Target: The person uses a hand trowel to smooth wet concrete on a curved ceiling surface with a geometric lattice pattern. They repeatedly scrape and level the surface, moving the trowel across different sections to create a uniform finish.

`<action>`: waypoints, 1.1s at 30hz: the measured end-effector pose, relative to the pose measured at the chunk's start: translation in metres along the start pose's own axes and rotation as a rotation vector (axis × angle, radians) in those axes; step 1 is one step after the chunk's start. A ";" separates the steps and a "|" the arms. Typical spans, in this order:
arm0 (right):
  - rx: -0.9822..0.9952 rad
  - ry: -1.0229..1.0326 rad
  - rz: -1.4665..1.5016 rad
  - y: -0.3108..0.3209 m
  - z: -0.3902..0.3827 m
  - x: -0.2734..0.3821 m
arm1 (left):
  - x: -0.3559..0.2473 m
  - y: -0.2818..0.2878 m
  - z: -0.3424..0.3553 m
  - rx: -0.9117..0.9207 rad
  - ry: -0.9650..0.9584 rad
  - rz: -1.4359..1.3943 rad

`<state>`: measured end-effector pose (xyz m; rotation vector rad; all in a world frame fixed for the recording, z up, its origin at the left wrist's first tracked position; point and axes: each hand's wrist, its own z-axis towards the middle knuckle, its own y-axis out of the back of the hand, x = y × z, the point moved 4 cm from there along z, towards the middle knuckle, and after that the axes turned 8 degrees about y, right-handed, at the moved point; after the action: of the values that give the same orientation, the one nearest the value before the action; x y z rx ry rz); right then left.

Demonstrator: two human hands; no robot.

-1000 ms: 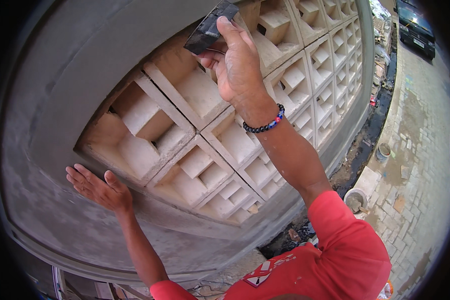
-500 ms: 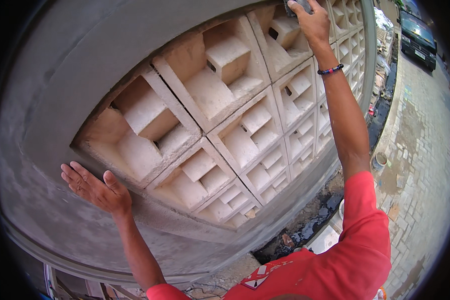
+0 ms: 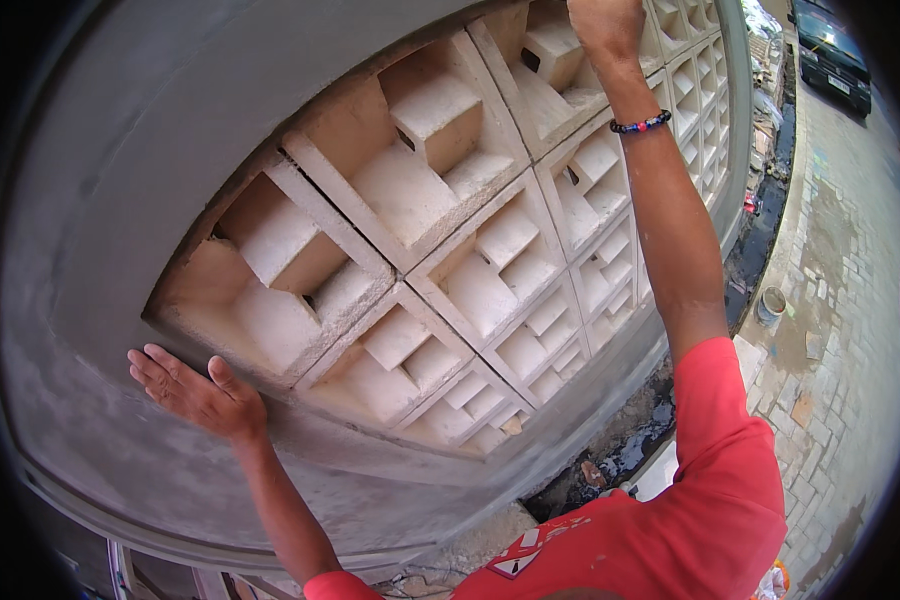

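My left hand [image 3: 198,395] is open, its fingers stretched out over the grey plastered wall [image 3: 100,290], beside the lower left corner of a panel of pale vent blocks [image 3: 410,262]. It holds nothing, and its palm seems to rest on the plaster. My right hand [image 3: 608,28] is raised high, at the upper edge of the block panel. The fingers curl, and their tips are cut off by the picture's top edge. A dark grey, sponge-like pad showed in that hand a moment before; now it is out of view. A beaded bracelet [image 3: 641,123] circles the right wrist.
A gutter with dark water [image 3: 610,455] runs along the wall's foot. To the right lies a paved lane [image 3: 840,400] with a bucket [image 3: 771,304] at its edge. A dark vehicle [image 3: 832,60] stands at the far right. Rubble and sacks [image 3: 765,60] lie beside the wall.
My right hand has moved up and slightly left, taking the grey pad out of the picture. My left hand has shifted slightly down and right in the picture, still flat. The view has shifted slightly.
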<state>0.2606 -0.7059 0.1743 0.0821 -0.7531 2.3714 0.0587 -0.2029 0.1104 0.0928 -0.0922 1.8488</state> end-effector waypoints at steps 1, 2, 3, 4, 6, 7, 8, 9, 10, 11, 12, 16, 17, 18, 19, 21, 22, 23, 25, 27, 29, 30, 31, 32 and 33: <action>-0.012 -0.044 -0.091 0.005 0.006 -0.030 | -0.003 -0.001 0.002 0.002 -0.002 -0.010; 0.019 -0.095 -0.116 0.001 0.003 -0.026 | -0.001 0.000 0.000 0.001 0.003 -0.007; 0.048 -0.144 -0.144 -0.006 0.001 -0.022 | 0.000 -0.001 -0.002 -0.002 0.008 -0.006; 0.074 -0.191 -0.174 -0.012 -0.002 -0.018 | 0.001 -0.001 -0.002 -0.006 0.012 -0.010; 0.070 -0.035 -0.221 -0.027 -0.017 0.027 | 0.000 -0.002 -0.002 -0.013 0.008 -0.020; 0.103 0.048 -0.207 -0.036 -0.029 0.057 | 0.000 -0.001 -0.003 -0.011 0.008 -0.021; 0.185 0.065 -0.155 -0.045 -0.043 0.084 | 0.002 -0.001 -0.006 0.006 0.013 -0.015; 0.277 0.174 -0.081 -0.053 -0.059 0.110 | 0.005 0.003 -0.008 0.020 0.020 0.003; 0.300 0.352 -0.029 -0.053 -0.071 0.129 | 0.005 0.004 -0.008 0.022 0.028 0.009; 0.276 0.245 0.139 -0.042 -0.070 0.130 | 0.007 0.002 -0.008 0.023 0.018 0.016; 0.251 0.133 0.312 -0.028 -0.068 0.128 | 0.012 0.002 -0.009 0.026 0.006 0.031; -0.059 -0.592 1.022 0.013 -0.062 0.020 | 0.006 -0.001 -0.005 0.012 -0.018 0.033; -0.124 -0.670 1.142 0.013 -0.062 -0.009 | 0.003 -0.003 -0.002 0.002 -0.016 0.020; -0.158 -0.746 1.192 0.005 -0.062 -0.031 | 0.002 -0.003 -0.002 -0.002 -0.015 0.014; -0.193 -0.824 1.243 -0.004 -0.062 -0.049 | 0.002 -0.004 -0.003 -0.005 -0.013 0.009; -0.247 -0.937 1.274 -0.017 -0.063 -0.048 | 0.006 -0.001 -0.005 0.000 -0.017 0.014; -0.267 -0.964 1.252 -0.022 -0.058 -0.048 | 0.007 0.000 -0.005 0.002 -0.018 0.014; -0.283 -0.989 1.231 -0.028 -0.052 -0.041 | 0.008 0.001 -0.006 0.005 -0.017 0.019; -0.291 -1.009 1.194 -0.034 -0.046 -0.034 | 0.010 0.001 -0.007 0.008 -0.014 0.025; -0.240 -1.025 1.217 -0.035 -0.042 -0.031 | 0.005 0.001 -0.005 0.020 -0.005 0.022; -0.246 -0.943 1.112 -0.033 -0.047 -0.013 | 0.004 0.001 -0.005 0.024 0.003 0.021; -0.252 -0.897 1.056 -0.031 -0.048 0.003 | 0.004 -0.001 -0.005 0.017 0.007 0.016; -0.216 -0.911 1.027 -0.033 -0.050 0.014 | 0.003 -0.002 -0.004 0.011 0.010 0.010; -0.181 -0.931 0.998 -0.036 -0.055 0.025 | 0.004 -0.002 -0.005 0.011 0.011 0.010; -0.146 -0.950 0.968 -0.040 -0.061 0.037 | 0.004 -0.002 -0.006 0.011 0.012 0.008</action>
<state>0.2630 -0.6272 0.1518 1.0437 -1.6907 3.1288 0.0591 -0.1976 0.1051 0.0894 -0.0744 1.8582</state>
